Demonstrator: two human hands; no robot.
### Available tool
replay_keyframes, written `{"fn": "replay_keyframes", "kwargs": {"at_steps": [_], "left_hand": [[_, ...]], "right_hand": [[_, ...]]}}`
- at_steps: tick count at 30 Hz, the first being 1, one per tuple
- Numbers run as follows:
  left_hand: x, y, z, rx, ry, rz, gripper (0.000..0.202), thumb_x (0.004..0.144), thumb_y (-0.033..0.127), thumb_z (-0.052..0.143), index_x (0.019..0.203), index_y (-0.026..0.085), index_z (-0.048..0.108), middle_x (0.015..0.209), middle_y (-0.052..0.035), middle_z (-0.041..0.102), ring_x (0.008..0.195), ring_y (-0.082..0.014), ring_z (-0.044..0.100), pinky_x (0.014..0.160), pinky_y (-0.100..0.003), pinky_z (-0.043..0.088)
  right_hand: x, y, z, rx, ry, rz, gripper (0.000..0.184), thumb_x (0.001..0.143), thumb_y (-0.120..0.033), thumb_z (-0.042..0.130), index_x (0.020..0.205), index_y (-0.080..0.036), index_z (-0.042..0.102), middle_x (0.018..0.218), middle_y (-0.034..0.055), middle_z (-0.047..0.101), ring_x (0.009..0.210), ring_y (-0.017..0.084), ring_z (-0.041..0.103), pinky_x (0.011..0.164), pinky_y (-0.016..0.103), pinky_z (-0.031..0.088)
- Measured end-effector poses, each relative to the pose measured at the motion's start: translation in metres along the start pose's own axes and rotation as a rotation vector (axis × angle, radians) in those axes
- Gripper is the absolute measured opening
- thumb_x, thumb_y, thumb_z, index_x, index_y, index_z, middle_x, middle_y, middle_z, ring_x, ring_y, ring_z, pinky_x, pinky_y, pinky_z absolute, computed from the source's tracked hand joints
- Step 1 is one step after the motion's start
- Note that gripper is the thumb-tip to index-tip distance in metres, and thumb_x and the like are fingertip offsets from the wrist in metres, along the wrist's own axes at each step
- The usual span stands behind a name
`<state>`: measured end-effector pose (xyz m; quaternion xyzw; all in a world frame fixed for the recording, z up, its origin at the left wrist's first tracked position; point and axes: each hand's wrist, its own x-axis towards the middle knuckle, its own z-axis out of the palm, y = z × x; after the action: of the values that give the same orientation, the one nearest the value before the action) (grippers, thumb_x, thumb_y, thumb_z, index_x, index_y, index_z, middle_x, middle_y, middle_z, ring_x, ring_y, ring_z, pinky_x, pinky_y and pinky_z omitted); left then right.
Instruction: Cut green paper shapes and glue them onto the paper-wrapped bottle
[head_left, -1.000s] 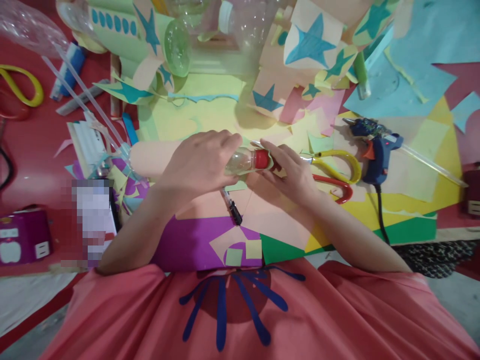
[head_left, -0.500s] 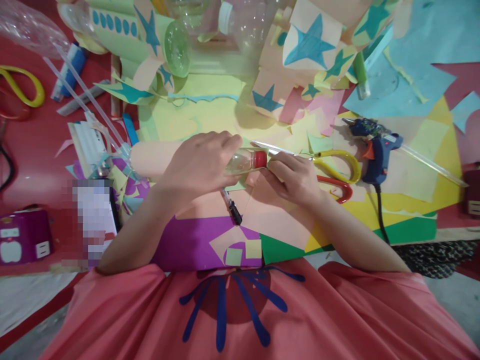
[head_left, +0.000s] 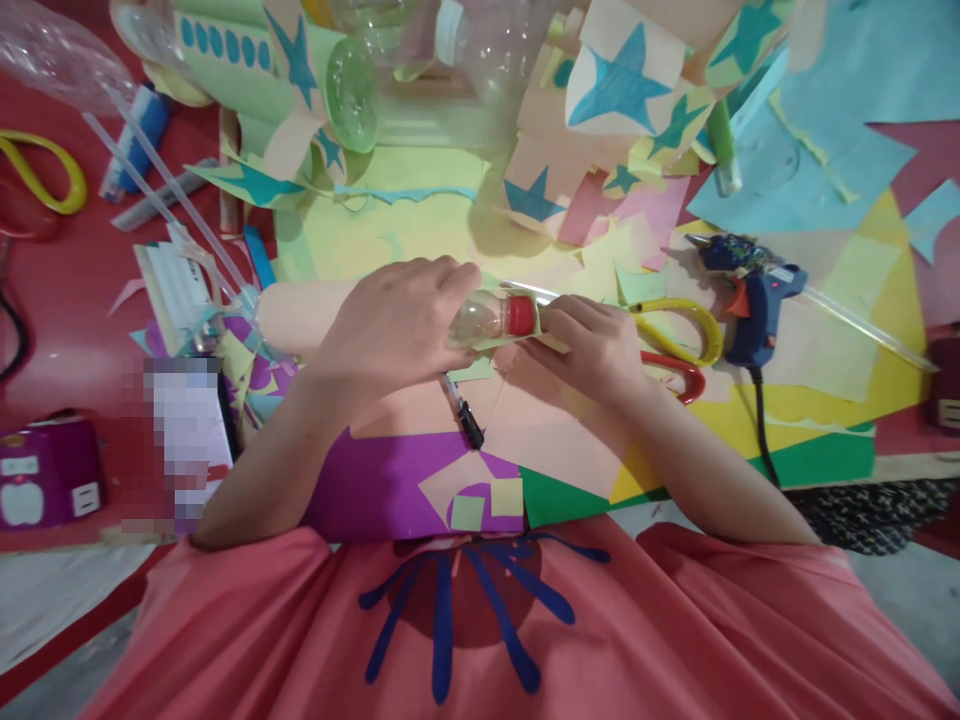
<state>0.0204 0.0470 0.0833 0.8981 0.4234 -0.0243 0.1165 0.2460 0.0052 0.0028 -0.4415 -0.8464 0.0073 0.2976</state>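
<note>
Bottle (head_left: 478, 320) lies on its side in front of you; pink paper wrap (head_left: 296, 312) covers the body, so that part looks done. Neck and red cap (head_left: 520, 315) still bare, prob. what's left, tho hard to judge. Your L hand (head_left: 405, 315) is clasped round the wrapped part, hiding its middle. R hand (head_left: 589, 345) is at the cap end; can't tell if its fingertips pinch anything. Scissors (head_left: 714, 335) partly hidden behind it.
</note>
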Motion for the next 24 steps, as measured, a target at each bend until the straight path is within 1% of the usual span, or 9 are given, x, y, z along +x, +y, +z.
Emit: {"fn": "replay_keyframes", "kwargs": {"at_steps": [3, 6, 10, 12, 14, 17, 21, 22, 24], "left_hand": [[-0.0001, -0.0001, -0.0002, -0.018, -0.004, -0.013, 0.036, 0.086, 0.026, 0.067, 0.121, 0.020, 0.063, 0.114, -0.0084, 0.073, 0.110, -0.0278, 0.070, 0.094, -0.037, 0.056], [0.0008, 0.0015, -0.0021, -0.013, -0.038, -0.035, 0.038, 0.085, 0.024, 0.067, 0.123, 0.018, 0.063, 0.116, -0.0099, 0.073, 0.111, -0.0293, 0.070, 0.095, -0.038, 0.056], [0.0009, 0.0022, -0.0034, -0.012, -0.054, -0.042, 0.040, 0.084, 0.023, 0.068, 0.123, 0.018, 0.062, 0.116, -0.0105, 0.073, 0.112, -0.0302, 0.070, 0.095, -0.039, 0.055], [0.0002, 0.0016, -0.0033, -0.028, -0.033, -0.041, 0.039, 0.084, 0.024, 0.067, 0.122, 0.020, 0.062, 0.116, -0.0090, 0.073, 0.111, -0.0293, 0.070, 0.094, -0.038, 0.055], [-0.0003, 0.0012, -0.0032, -0.036, -0.024, -0.048, 0.038, 0.084, 0.024, 0.066, 0.122, 0.020, 0.062, 0.116, -0.0086, 0.073, 0.111, -0.0290, 0.070, 0.094, -0.038, 0.055], [-0.0001, 0.0012, -0.0031, -0.041, -0.042, -0.065, 0.040, 0.085, 0.025, 0.067, 0.123, 0.019, 0.062, 0.118, -0.0094, 0.073, 0.112, -0.0293, 0.070, 0.095, -0.037, 0.054], [0.0007, 0.0015, -0.0031, -0.045, -0.058, -0.071, 0.039, 0.086, 0.029, 0.067, 0.124, 0.020, 0.062, 0.118, -0.0084, 0.072, 0.113, -0.0288, 0.070, 0.097, -0.038, 0.054], [0.0008, 0.0016, -0.0032, -0.041, -0.062, -0.071, 0.039, 0.086, 0.029, 0.066, 0.124, 0.020, 0.062, 0.118, -0.0082, 0.072, 0.113, -0.0287, 0.069, 0.097, -0.038, 0.054], [0.0007, 0.0016, -0.0035, -0.035, -0.064, -0.070, 0.039, 0.087, 0.029, 0.065, 0.124, 0.020, 0.062, 0.118, -0.0080, 0.072, 0.113, -0.0285, 0.069, 0.097, -0.038, 0.054]], "right_hand": [[-0.0005, -0.0004, 0.0014, -0.010, 0.008, 0.006, 0.032, 0.104, -0.031, 0.049, 0.074, -0.023, 0.058, 0.065, 0.0015, 0.060, 0.059, 0.015, 0.053, 0.053, 0.029, 0.034], [0.0010, -0.0026, 0.0012, 0.009, 0.051, -0.004, 0.030, 0.103, -0.026, 0.052, 0.074, -0.022, 0.059, 0.062, 0.0003, 0.059, 0.057, 0.014, 0.050, 0.052, 0.029, 0.031], [0.0037, -0.0055, 0.0013, -0.046, 0.131, -0.060, 0.033, 0.099, -0.017, 0.054, 0.067, -0.022, 0.055, 0.057, -0.0013, 0.055, 0.053, 0.013, 0.046, 0.051, 0.030, 0.029], [0.0040, -0.0064, 0.0016, -0.079, 0.142, -0.087, 0.035, 0.097, -0.014, 0.053, 0.063, -0.023, 0.052, 0.054, -0.0017, 0.052, 0.052, 0.013, 0.044, 0.050, 0.030, 0.028], [0.0034, -0.0066, 0.0020, -0.106, 0.125, -0.093, 0.037, 0.096, -0.011, 0.051, 0.061, -0.023, 0.050, 0.053, -0.0017, 0.051, 0.052, 0.013, 0.042, 0.050, 0.030, 0.028], [0.0018, -0.0054, 0.0033, -0.134, 0.059, -0.041, 0.037, 0.097, -0.015, 0.050, 0.061, -0.023, 0.053, 0.054, -0.0006, 0.052, 0.054, 0.014, 0.043, 0.051, 0.030, 0.028], [0.0007, -0.0022, 0.0055, -0.166, 0.016, 0.029, 0.034, 0.101, -0.030, 0.052, 0.069, -0.022, 0.061, 0.058, 0.0009, 0.055, 0.059, 0.016, 0.045, 0.052, 0.030, 0.030], [0.0007, -0.0017, 0.0059, -0.174, 0.010, 0.032, 0.034, 0.102, -0.031, 0.052, 0.071, -0.022, 0.063, 0.058, 0.0009, 0.056, 0.059, 0.016, 0.046, 0.052, 0.030, 0.030], [0.0010, -0.0017, 0.0064, -0.173, 0.009, 0.013, 0.033, 0.102, -0.027, 0.050, 0.072, -0.022, 0.063, 0.058, 0.0006, 0.056, 0.058, 0.016, 0.046, 0.051, 0.030, 0.030]]}}
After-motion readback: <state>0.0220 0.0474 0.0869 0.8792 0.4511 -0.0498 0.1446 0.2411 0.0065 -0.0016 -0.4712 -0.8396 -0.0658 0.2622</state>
